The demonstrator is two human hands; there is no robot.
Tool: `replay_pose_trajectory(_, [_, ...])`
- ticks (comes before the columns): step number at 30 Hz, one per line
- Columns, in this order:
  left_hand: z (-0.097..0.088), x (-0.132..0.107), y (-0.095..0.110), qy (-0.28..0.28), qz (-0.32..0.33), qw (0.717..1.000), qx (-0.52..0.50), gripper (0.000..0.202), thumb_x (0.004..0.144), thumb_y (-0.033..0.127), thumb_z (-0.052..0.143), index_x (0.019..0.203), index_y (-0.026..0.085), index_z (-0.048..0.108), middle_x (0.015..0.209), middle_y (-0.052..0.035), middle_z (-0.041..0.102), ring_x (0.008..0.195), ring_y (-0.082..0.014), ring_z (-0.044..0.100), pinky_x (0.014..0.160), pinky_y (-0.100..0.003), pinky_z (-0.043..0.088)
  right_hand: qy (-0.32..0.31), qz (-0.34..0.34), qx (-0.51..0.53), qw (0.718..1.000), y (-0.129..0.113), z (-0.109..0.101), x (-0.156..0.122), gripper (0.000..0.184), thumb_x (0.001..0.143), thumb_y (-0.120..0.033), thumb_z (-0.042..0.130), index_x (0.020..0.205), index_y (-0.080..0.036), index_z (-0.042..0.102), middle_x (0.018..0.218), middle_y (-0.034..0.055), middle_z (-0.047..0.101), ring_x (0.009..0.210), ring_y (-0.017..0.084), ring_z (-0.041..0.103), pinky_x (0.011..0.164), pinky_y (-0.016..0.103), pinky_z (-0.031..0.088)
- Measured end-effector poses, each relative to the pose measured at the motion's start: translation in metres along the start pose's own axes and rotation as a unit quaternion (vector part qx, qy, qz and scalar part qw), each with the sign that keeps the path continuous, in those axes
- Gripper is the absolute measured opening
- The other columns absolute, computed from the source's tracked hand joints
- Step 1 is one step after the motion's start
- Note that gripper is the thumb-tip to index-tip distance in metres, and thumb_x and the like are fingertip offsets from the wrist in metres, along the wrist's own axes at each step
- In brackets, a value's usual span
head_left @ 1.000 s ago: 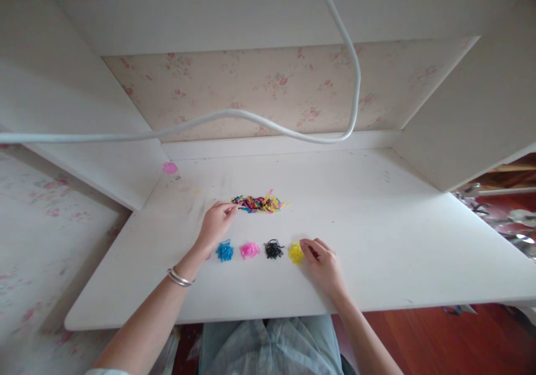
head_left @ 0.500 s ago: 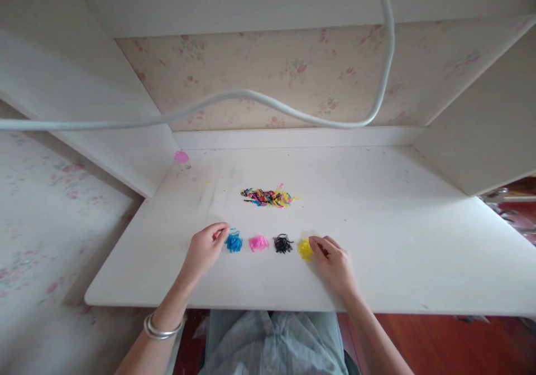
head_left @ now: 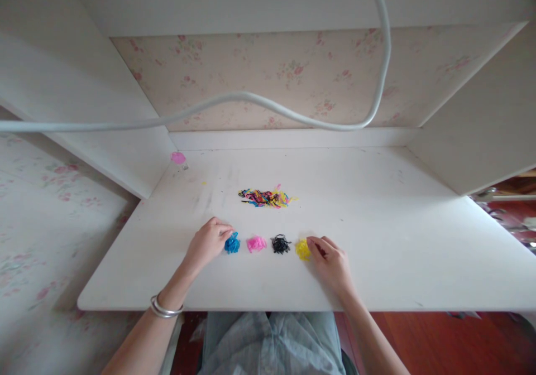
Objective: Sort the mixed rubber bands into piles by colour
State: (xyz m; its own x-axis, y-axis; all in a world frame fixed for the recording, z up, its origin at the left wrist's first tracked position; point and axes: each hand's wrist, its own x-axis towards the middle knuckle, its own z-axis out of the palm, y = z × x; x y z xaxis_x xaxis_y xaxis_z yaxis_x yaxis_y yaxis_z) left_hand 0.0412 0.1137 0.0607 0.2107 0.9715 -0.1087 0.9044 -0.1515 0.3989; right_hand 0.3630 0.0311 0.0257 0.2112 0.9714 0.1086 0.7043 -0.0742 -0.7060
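Four colour heaps of small rubber bands lie in a row on the white desk. My left hand [head_left: 211, 238] is at the left end, its closed fingertips touching the top of the blue rubber bands [head_left: 231, 243]; whatever they hold is hidden. Beside that heap are the pink rubber bands [head_left: 256, 244], then the black rubber bands [head_left: 281, 244]. At the right end, my right hand [head_left: 332, 258] is pinched at the edge of the yellow rubber bands [head_left: 302, 249], and what lies between its fingers cannot be made out. A mixed pile of rubber bands [head_left: 267, 198] sits farther back.
A white cable [head_left: 251, 96] crosses the upper view in front of the shelf. A small pink-topped object [head_left: 178, 158] stands in the desk's back left corner. White side panels [head_left: 481, 113] bound the desk [head_left: 402, 252], whose front edge runs just before my lap.
My left hand has shifted from beside the blue heap onto its top, and the blue band that stuck out at its fingertips no longer shows. My right hand stays at the yellow heap.
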Motion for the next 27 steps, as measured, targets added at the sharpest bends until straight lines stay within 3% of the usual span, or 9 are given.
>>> replay_pose_trajectory(8, [-0.020,-0.003,0.005,-0.013,0.014,0.999,0.028,0.027,0.086,0.036,0.046,0.087,0.030,0.072,0.091,-0.0005,0.064,0.077,-0.0126,0.061,0.072,-0.023,0.044,-0.005,-0.011,0.001,1.000,-0.001,-0.001,0.000,0.039,0.091,-0.046,0.041,0.091,-0.022,0.071,0.076,0.0022,0.063,0.060,0.011,0.055,0.058,0.021,0.039])
replay_pose_trajectory(15, [-0.035,-0.028,0.004,0.182,-0.008,0.981,-0.066,0.028,0.087,0.040,0.048,0.096,0.022,0.067,0.093,-0.0011,0.067,0.076,-0.0119,0.061,0.074,-0.022,0.046,-0.010,0.026,0.037,0.999,0.000,0.000,0.002,0.040,0.089,-0.049,0.043,0.090,-0.021,0.071,0.075,0.0024,0.063,0.059,0.012,0.053,0.058,0.022,0.039])
replay_pose_trajectory(20, [-0.014,-0.066,-0.020,0.284,-0.070,0.953,-0.079,0.029,0.086,0.041,0.049,0.095,0.019,0.066,0.086,-0.0027,0.068,0.073,-0.0128,0.061,0.069,-0.022,0.046,-0.019,0.056,0.072,0.996,-0.006,-0.005,0.018,0.039,0.085,-0.051,0.047,0.087,-0.020,0.072,0.075,0.0021,0.064,0.058,0.013,0.052,0.057,0.023,0.040])
replay_pose_trajectory(24, [0.010,-0.084,-0.046,0.317,-0.152,0.936,-0.034,0.030,0.086,0.042,0.050,0.096,0.018,0.066,0.083,-0.0042,0.068,0.070,-0.0140,0.061,0.068,-0.024,0.045,-0.067,-0.022,0.005,0.998,-0.040,-0.003,0.041,0.033,0.089,-0.043,0.044,0.087,-0.023,0.071,0.080,0.0009,0.065,0.063,0.012,0.054,0.064,0.023,0.041])
replay_pose_trajectory(27, [0.023,-0.086,-0.058,0.320,-0.180,0.930,-0.028,0.032,0.086,0.041,0.049,0.097,0.017,0.066,0.081,-0.0057,0.068,0.069,-0.0152,0.061,0.068,-0.025,0.045,-0.120,-0.087,-0.065,0.987,-0.072,0.012,0.058,0.030,0.090,-0.036,0.043,0.093,-0.025,0.070,0.085,0.0012,0.066,0.072,0.013,0.058,0.069,0.022,0.040])
